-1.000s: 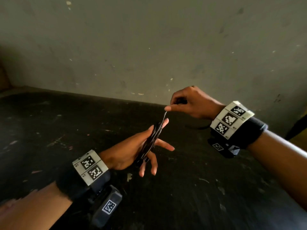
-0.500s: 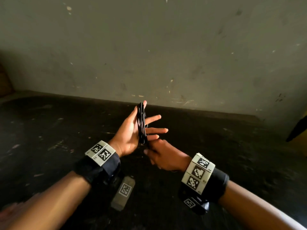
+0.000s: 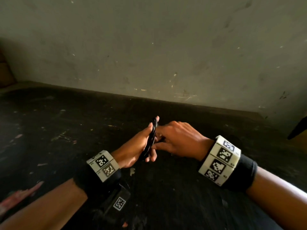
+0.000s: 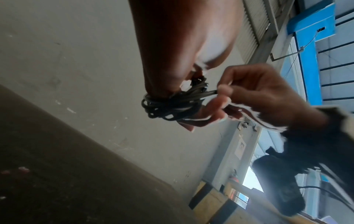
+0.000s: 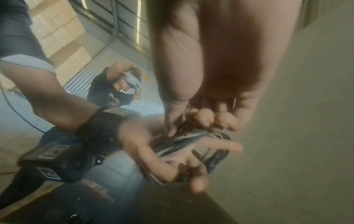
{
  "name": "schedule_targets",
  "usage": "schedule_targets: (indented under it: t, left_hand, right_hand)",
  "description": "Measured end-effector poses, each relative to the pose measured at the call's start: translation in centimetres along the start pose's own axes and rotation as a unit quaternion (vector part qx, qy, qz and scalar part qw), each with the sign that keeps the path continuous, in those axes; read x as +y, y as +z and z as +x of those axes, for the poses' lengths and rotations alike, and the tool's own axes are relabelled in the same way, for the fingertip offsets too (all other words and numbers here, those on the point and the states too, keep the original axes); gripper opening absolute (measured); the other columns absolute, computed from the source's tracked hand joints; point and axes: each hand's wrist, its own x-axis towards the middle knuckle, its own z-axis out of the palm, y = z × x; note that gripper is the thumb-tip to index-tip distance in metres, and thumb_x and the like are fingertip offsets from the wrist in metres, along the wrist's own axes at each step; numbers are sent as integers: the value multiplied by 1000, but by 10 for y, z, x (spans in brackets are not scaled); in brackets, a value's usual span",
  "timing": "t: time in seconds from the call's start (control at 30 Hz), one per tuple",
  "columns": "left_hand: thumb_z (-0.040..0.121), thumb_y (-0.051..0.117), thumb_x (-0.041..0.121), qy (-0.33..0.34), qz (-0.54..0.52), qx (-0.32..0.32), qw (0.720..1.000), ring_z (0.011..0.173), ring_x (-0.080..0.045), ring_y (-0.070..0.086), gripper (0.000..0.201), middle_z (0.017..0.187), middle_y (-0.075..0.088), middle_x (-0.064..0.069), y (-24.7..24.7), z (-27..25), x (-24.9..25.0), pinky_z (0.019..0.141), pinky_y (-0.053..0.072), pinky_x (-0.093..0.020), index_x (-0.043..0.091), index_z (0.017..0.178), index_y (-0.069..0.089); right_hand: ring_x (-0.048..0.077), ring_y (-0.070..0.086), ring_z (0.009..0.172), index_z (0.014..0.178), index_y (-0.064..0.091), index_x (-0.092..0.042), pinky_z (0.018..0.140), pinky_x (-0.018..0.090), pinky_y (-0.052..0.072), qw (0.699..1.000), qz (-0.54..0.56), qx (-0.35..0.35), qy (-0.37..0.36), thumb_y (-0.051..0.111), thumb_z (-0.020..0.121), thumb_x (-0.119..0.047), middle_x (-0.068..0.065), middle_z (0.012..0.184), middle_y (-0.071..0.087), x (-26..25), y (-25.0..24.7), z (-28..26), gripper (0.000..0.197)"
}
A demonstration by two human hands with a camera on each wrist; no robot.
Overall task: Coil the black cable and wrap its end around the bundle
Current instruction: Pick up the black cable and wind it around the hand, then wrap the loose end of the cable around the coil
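My left hand [image 3: 135,147] holds the cable bundle [image 3: 152,138] upright above the table [image 3: 66,123]; my right hand [image 3: 180,141] sits just right of it, pinching the cable end [image 4: 209,93]. The wall [image 3: 149,47] stands behind.

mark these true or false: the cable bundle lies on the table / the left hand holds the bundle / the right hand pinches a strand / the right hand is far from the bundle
1. The cable bundle lies on the table: false, it is held above it.
2. The left hand holds the bundle: true.
3. The right hand pinches a strand: true.
4. The right hand is far from the bundle: false, it is right against it.
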Motion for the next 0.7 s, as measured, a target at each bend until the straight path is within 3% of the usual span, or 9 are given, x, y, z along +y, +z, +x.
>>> schedule_targets:
  t: [0.1,0.23,0.3,0.37,0.43,0.5,0.63,0.7]
  left_hand:
    - [93,23,59,-12,18,-9,1000,41,-11,47,52,83,61,-10,3,-4,-2,33,30,-16,27,116,56]
    - [93,23,58,-53,-17,-27,998,36,-9,40,55,73,58,-8,0,-10,-9,34,17,-18,12,108,48]
    - [92,25,58,-59,-21,-59,996,36,-8,38,51,73,56,-8,0,-16,-9,36,14,-20,13,102,47]
    - [93,25,55,-62,-28,-79,995,35,-6,34,50,71,53,-7,-1,-21,-8,38,12,-22,10,89,47]
    - [93,26,53,-63,-34,-85,994,32,-6,31,53,67,48,-8,-4,-27,-10,37,10,-23,9,72,46]
    - [94,25,49,-64,-43,-74,994,29,-6,28,52,61,45,-7,-5,-31,-11,35,9,-23,12,64,47]
    - [94,25,36,-113,-66,14,991,27,-7,25,49,49,38,0,-21,-35,-15,33,9,-20,13,54,43]
    - [94,28,29,-135,-50,73,987,25,-7,25,48,45,39,0,-32,-39,-21,31,9,-18,12,53,45]
  right_hand:
    - [9,54,78,104,58,-18,64,25,44,999,32,37,12,63,80,-49,-5,93,56,8,7,-1,39]
    - [14,49,102,115,50,-20,83,27,43,995,6,94,-29,63,75,-57,3,118,52,13,15,-3,56]
    - [17,48,116,124,48,-19,97,30,37,996,13,70,-59,57,79,-57,4,126,53,15,20,-3,59]
    - [17,50,120,129,46,-18,104,29,29,996,30,45,-77,50,84,-56,4,126,57,15,29,-3,60]
    - [16,55,114,129,47,-15,103,26,28,995,39,47,-85,47,86,-53,4,121,62,11,39,-3,57]
    - [18,62,102,122,53,-12,97,27,38,993,46,72,-87,46,86,-54,6,112,67,7,50,-3,56]
    - [22,64,75,96,61,-10,79,35,50,991,82,91,-58,35,88,-59,7,85,68,-1,72,6,56]
    - [23,63,65,85,60,-10,70,31,48,991,75,97,-61,40,89,-54,7,74,67,-7,86,14,49]
